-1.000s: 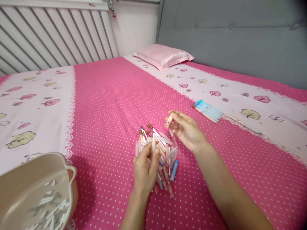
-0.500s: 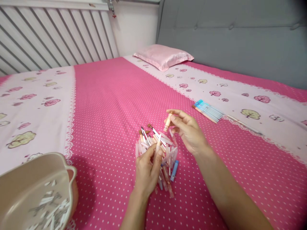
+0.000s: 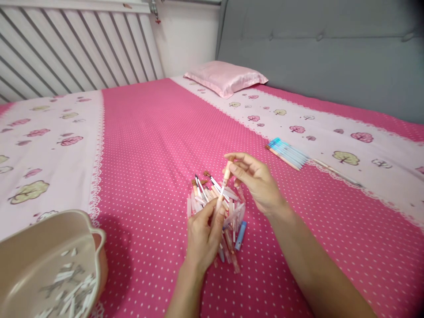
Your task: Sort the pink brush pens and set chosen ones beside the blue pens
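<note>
My left hand [image 3: 206,229] is closed around a pale pen [image 3: 220,198], its narrow white tip pointing up. My right hand [image 3: 256,179] pinches a peach pen cap [image 3: 227,171] with a brown top, between thumb and fingers. The cap's lower end meets the pen's tip. Below both hands lies a loose heap of pen parts [image 3: 236,216]: clear pinkish caps, white refills and peach pieces with brown tops. One blue pen part [image 3: 241,236] rests at the heap's right side. My left hand hides part of the heap.
A beige basin [image 3: 49,229] with small white pieces inside stands at the lower left. Right of my hands lies a row of blue pens [image 3: 288,152] with a peach one, beside a thin stick-like pen [image 3: 338,172]. A pink pillow [image 3: 225,77] sits at the back.
My right hand has moved slightly left and down, bringing the peach cap onto the pen's tip. My left hand has stayed nearly still.
</note>
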The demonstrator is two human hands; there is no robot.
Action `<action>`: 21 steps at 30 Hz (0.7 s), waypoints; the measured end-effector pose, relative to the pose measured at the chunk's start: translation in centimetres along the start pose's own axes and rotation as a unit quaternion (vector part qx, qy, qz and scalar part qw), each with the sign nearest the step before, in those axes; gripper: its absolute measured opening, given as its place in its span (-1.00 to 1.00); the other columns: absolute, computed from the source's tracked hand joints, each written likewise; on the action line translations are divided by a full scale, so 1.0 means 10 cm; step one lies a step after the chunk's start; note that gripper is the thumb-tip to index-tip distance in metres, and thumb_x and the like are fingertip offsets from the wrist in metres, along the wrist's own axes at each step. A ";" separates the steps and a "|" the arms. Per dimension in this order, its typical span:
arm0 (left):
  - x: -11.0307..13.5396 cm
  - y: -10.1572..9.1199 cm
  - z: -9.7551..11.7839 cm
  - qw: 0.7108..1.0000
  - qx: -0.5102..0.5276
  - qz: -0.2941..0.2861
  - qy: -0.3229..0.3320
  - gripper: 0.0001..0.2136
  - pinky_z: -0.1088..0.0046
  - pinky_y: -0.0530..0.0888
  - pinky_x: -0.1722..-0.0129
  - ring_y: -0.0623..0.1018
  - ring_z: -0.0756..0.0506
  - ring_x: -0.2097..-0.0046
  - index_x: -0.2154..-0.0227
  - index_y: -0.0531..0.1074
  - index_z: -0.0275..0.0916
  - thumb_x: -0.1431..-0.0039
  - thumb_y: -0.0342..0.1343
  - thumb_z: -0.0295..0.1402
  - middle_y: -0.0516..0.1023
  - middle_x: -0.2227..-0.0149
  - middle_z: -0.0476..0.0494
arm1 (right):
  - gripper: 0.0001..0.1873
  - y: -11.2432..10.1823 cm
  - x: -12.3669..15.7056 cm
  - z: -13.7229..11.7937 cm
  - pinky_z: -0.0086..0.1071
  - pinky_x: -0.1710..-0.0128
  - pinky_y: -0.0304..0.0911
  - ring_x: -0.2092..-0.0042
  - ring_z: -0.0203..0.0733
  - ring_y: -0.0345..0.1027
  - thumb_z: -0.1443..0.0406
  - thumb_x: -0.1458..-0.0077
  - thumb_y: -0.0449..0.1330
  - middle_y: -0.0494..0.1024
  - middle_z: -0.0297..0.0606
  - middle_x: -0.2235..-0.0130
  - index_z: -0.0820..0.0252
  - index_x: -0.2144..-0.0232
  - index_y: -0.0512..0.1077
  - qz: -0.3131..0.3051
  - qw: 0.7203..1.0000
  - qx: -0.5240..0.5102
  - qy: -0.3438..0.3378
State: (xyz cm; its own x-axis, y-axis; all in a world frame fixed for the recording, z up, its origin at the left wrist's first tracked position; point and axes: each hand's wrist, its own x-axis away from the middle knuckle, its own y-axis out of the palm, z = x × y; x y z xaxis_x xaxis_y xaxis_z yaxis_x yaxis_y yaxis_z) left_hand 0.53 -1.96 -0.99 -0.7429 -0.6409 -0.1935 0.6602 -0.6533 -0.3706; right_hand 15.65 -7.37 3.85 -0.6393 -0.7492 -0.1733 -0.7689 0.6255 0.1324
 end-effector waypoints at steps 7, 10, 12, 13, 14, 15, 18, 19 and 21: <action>0.00 -0.01 0.00 1.000 0.002 -0.003 -0.004 -0.73 0.55 0.20 0.49 0.30 0.04 0.49 0.13 0.46 -0.24 -0.26 -0.04 -0.24 0.38 0.51 0.05 | -0.75 0.02 0.02 -0.03 -0.52 0.51 0.23 0.41 -0.38 0.35 0.22 -0.05 0.25 0.47 -0.36 0.42 0.15 0.19 0.44 -0.024 1.000 0.004 0.018; 0.00 -0.01 0.01 1.000 0.002 -0.003 -0.009 -0.72 0.54 0.21 0.48 0.30 0.03 0.49 0.13 0.46 -0.25 -0.26 -0.05 -0.23 0.36 0.53 0.04 | -0.78 0.03 0.02 -0.03 -0.51 0.47 0.25 0.41 -0.38 0.36 0.24 -0.07 0.23 0.47 -0.37 0.43 0.15 0.20 0.43 -0.048 0.999 -0.001 0.018; 0.00 -0.01 0.00 1.000 0.000 -0.004 -0.011 -0.71 0.53 0.22 0.47 0.31 0.02 0.49 0.13 0.46 -0.26 -0.26 -0.05 -0.23 0.37 0.52 0.03 | -0.79 0.03 0.03 -0.02 -0.49 0.42 0.28 0.39 -0.37 0.38 0.26 -0.08 0.22 0.47 -0.38 0.42 0.14 0.20 0.43 -0.062 0.998 -0.005 0.013; 0.00 0.00 0.00 1.000 0.000 -0.003 -0.011 -0.71 0.53 0.22 0.47 0.31 0.02 0.49 0.14 0.46 -0.26 -0.26 -0.05 -0.22 0.38 0.51 0.03 | -0.79 0.03 0.03 -0.01 -0.47 0.39 0.30 0.37 -0.36 0.39 0.26 -0.08 0.22 0.47 -0.38 0.42 0.14 0.19 0.43 -0.068 0.998 -0.006 0.010; -0.01 0.00 -0.01 1.000 -0.001 -0.002 -0.011 -0.71 0.53 0.22 0.47 0.31 0.02 0.49 0.14 0.46 -0.26 -0.26 -0.06 -0.22 0.38 0.51 0.03 | -0.79 0.02 0.03 0.00 -0.46 0.35 0.31 0.36 -0.36 0.40 0.27 -0.08 0.22 0.48 -0.38 0.40 0.13 0.18 0.43 -0.073 0.997 -0.006 0.008; -0.01 0.00 -0.01 1.000 -0.002 -0.001 -0.011 -0.72 0.54 0.23 0.47 0.30 0.03 0.49 0.15 0.46 -0.26 -0.26 -0.06 -0.22 0.38 0.51 0.03 | -0.79 0.02 0.03 0.00 -0.46 0.32 0.31 0.34 -0.36 0.40 0.27 -0.08 0.22 0.48 -0.37 0.39 0.14 0.18 0.43 -0.077 0.997 -0.004 0.006; 0.00 0.00 -0.02 1.000 -0.003 0.002 -0.010 -0.73 0.54 0.22 0.48 0.30 0.03 0.49 0.15 0.46 -0.25 -0.26 -0.06 -0.23 0.37 0.52 0.04 | -0.78 0.01 0.03 0.02 -0.45 0.27 0.31 0.31 -0.36 0.41 0.28 -0.09 0.21 0.50 -0.36 0.37 0.15 0.16 0.42 -0.088 0.996 0.003 0.008; 0.00 0.00 -0.03 1.000 -0.004 0.003 -0.011 -0.73 0.55 0.22 0.48 0.30 0.04 0.49 0.15 0.45 -0.25 -0.26 -0.05 -0.23 0.36 0.52 0.04 | -0.77 0.01 0.03 0.02 -0.44 0.27 0.31 0.31 -0.36 0.41 0.28 -0.09 0.21 0.50 -0.36 0.36 0.15 0.16 0.42 -0.090 0.996 0.004 0.010; 0.00 0.00 -0.03 1.000 -0.004 0.003 -0.011 -0.73 0.55 0.22 0.48 0.29 0.04 0.50 0.15 0.45 -0.25 -0.26 -0.05 -0.23 0.36 0.52 0.05 | -0.77 0.01 0.03 0.02 -0.44 0.26 0.31 0.31 -0.35 0.41 0.27 -0.09 0.21 0.50 -0.36 0.37 0.15 0.16 0.42 -0.092 0.996 0.004 0.013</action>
State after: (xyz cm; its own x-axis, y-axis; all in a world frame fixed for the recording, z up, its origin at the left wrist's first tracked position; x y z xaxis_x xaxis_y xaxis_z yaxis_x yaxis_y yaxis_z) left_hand 0.45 -1.87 -1.22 -0.7360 -0.6539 -0.1753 0.6637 -0.6458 -0.3774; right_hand 15.35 -7.52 3.66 -0.4879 -0.8565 -0.1685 -0.8729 0.4790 0.0930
